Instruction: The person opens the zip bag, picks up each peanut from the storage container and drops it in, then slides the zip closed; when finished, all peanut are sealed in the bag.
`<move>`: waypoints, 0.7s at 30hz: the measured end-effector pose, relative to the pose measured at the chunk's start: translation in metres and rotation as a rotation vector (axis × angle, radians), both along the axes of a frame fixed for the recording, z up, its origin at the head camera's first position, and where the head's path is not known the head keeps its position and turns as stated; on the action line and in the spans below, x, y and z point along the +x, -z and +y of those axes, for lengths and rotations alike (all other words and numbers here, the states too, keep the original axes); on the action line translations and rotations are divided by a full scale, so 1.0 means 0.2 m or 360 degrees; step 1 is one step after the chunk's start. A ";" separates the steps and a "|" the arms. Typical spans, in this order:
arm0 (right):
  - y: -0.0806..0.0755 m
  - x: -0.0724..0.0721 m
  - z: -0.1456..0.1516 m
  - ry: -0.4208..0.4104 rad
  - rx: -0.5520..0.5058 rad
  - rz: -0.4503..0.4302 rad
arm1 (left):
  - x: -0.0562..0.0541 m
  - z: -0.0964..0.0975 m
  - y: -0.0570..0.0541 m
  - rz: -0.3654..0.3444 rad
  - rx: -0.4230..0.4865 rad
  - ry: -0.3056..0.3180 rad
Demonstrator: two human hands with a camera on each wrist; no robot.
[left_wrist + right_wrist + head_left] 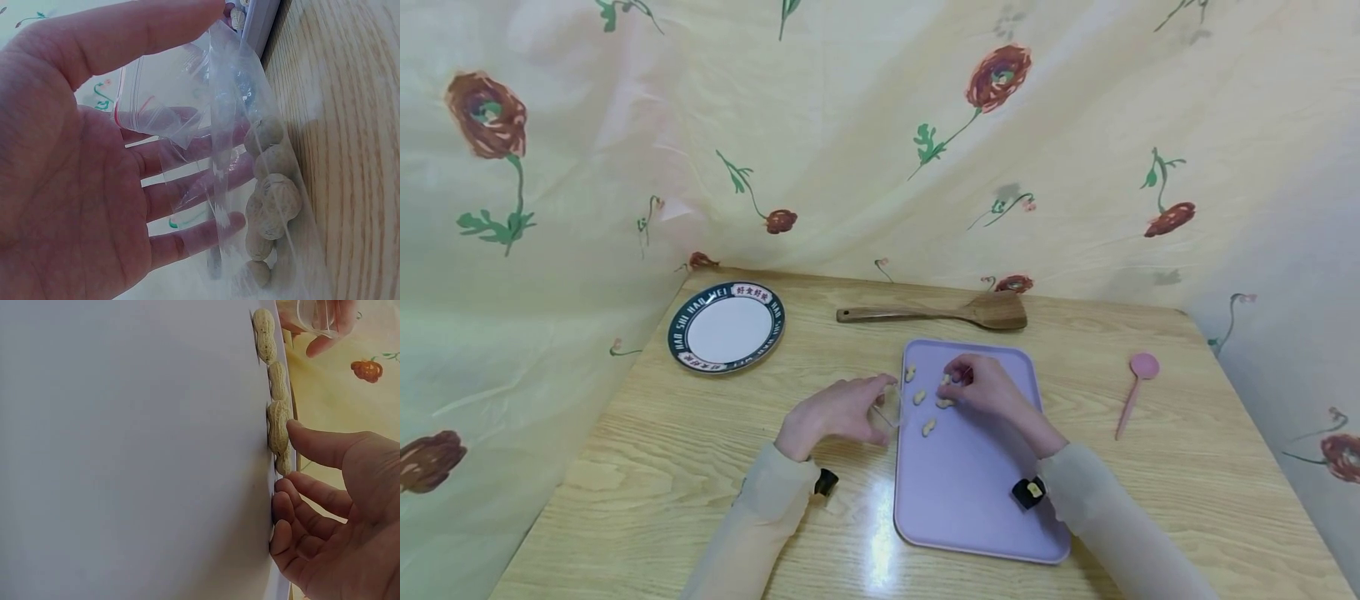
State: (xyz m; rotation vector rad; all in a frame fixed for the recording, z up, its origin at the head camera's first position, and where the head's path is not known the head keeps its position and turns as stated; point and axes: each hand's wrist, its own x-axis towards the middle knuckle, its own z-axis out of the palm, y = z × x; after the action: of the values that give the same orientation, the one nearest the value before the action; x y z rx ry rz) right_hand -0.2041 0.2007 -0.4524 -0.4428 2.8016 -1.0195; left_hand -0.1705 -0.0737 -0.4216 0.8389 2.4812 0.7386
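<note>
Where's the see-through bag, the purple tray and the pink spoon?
See-through bag (220,140), left wrist view: its creased plastic.
Purple tray (964,483), head view: its bare flat middle.
Pink spoon (1145,366), head view: its round end.

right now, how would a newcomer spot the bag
Find the purple tray on the wood table. At the tray's left edge, by the person's left hand, is the bag. Unlike the opaque tray, it is see-through, with peanuts inside.

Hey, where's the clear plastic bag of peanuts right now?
In the head view, the clear plastic bag of peanuts is near the middle, in the person's bare left hand, right by the left edge of the lilac rectangular tray.
</note>
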 end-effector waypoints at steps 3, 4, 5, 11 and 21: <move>-0.01 0.00 0.00 -0.0007 0.0008 -0.0001 | 0.00 0.00 0.00 0.0006 -0.0013 0.0001; -0.01 0.00 0.00 -0.0010 0.0008 -0.0002 | 0.00 0.00 0.01 0.0011 -0.0015 0.0001; -0.01 0.00 0.00 -0.0013 0.0009 -0.0003 | 0.00 0.00 0.01 0.0015 -0.0017 0.0001; 0.01 -0.01 0.00 -0.0016 0.0020 -0.0015 | 0.00 0.00 0.01 0.0019 -0.0017 -0.0004; 0.01 -0.01 0.00 -0.0002 0.0009 -0.0006 | 0.00 0.00 0.01 0.0034 -0.0019 -0.0002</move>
State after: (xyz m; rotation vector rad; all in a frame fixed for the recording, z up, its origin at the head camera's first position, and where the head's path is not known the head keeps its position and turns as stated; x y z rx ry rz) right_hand -0.2054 0.2000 -0.4545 -0.4416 2.7994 -1.0111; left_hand -0.1711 -0.0728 -0.4228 0.8455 2.5025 0.7182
